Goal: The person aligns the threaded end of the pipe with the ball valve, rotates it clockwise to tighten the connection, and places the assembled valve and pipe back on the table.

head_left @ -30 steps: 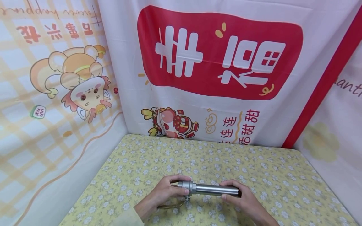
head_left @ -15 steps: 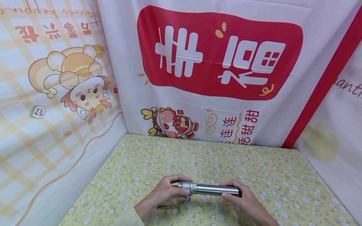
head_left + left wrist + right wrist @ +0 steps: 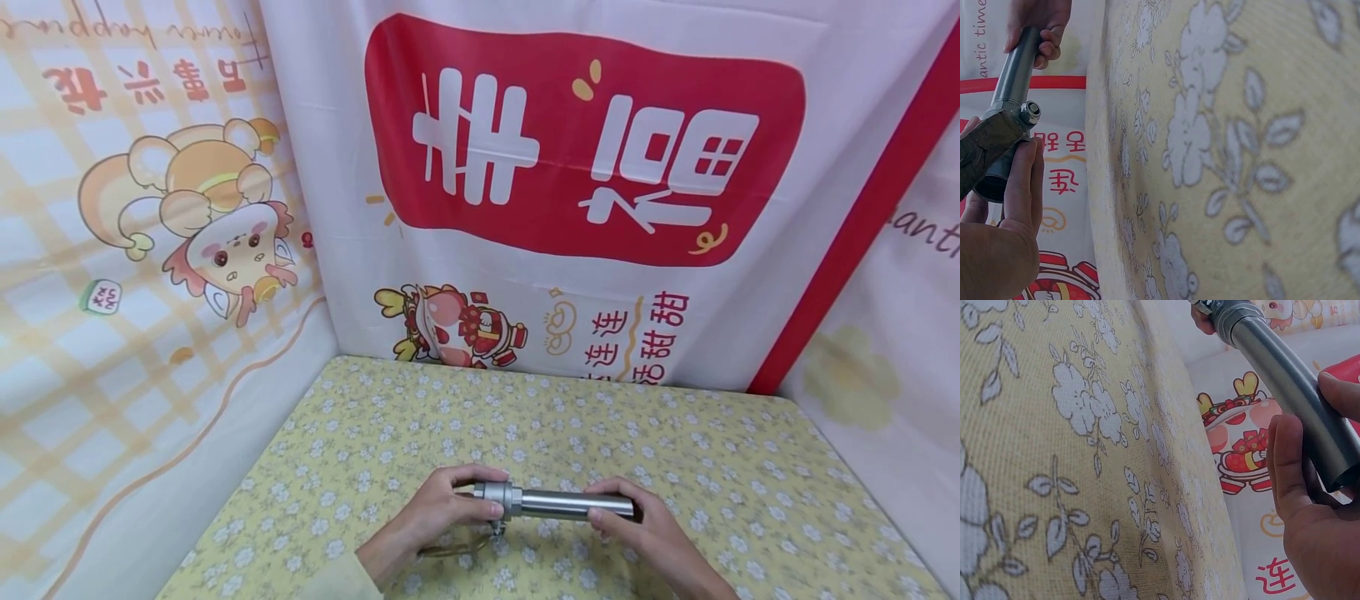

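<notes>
My left hand (image 3: 431, 510) grips a metal ball valve (image 3: 495, 493), thumb in front and fingers behind. A smooth steel pipe (image 3: 562, 503) runs to the right from the valve, joined to it at a hex collar. My right hand (image 3: 651, 527) holds the pipe's far end between thumb and fingers. The valve's lever (image 3: 986, 147), dark and wrapped-looking, crosses the left wrist view with a nut (image 3: 1030, 112) at its pivot. In the right wrist view the pipe (image 3: 1294, 390) shows its open end near the palm. Valve and pipe are held roughly level above the table.
A table (image 3: 420, 408) covered in yellow floral cloth lies beneath both hands. A printed white and red curtain (image 3: 600, 275) hangs along its back edge. A checked cartoon curtain (image 3: 150, 333) closes the left side, and white fabric (image 3: 885, 358) the right.
My right thumb has shifted slightly upward on the pipe. The left hand and the valve look unmoved.
</notes>
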`<state>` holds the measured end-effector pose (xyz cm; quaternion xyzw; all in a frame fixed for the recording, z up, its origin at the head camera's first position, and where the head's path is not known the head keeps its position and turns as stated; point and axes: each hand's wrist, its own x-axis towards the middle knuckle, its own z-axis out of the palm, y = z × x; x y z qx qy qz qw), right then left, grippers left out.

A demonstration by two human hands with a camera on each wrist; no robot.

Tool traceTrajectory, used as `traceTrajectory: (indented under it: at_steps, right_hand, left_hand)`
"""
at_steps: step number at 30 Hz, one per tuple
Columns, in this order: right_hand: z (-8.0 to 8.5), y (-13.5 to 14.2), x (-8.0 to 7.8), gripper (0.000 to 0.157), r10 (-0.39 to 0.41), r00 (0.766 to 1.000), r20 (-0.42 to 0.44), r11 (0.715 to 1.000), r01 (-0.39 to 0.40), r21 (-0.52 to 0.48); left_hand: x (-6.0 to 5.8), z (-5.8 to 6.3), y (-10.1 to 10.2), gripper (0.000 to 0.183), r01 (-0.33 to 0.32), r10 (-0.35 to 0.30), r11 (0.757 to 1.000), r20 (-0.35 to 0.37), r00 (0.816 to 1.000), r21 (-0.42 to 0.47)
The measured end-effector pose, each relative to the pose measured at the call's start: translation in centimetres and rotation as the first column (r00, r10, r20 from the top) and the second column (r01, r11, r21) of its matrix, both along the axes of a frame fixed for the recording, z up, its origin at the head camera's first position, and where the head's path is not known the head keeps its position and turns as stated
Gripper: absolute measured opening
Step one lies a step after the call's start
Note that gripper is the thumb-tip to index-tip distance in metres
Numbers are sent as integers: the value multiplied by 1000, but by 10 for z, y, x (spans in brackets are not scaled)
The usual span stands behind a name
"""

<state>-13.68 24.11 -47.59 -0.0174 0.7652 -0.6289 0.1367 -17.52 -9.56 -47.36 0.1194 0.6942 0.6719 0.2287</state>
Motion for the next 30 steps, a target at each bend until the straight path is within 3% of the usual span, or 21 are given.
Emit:
traceTrajectory:
  at_steps: [8,14,22,30]
  right_hand:
    - [1,-2,3,45,-62,998,-9,997,63,33]
    - [2,-5,4,48,-65,998,-18,997,65,28]
    - [-3,0,3,51,24,998,-60,1000,-24,2]
    - [-2,1,3,52,56,995,-78,998,-56,10]
  left_hand:
    - [1,-1,0,52,5,-5,1000,-6,1000,8]
    - [2,-2,0,53,6,-6,1000,-8,1000,5]
    - [1,-2,0,53,2,-2,1000,-9,1000,7]
    - [2,-3,0,52,1,-1,1000,-12,1000,5]
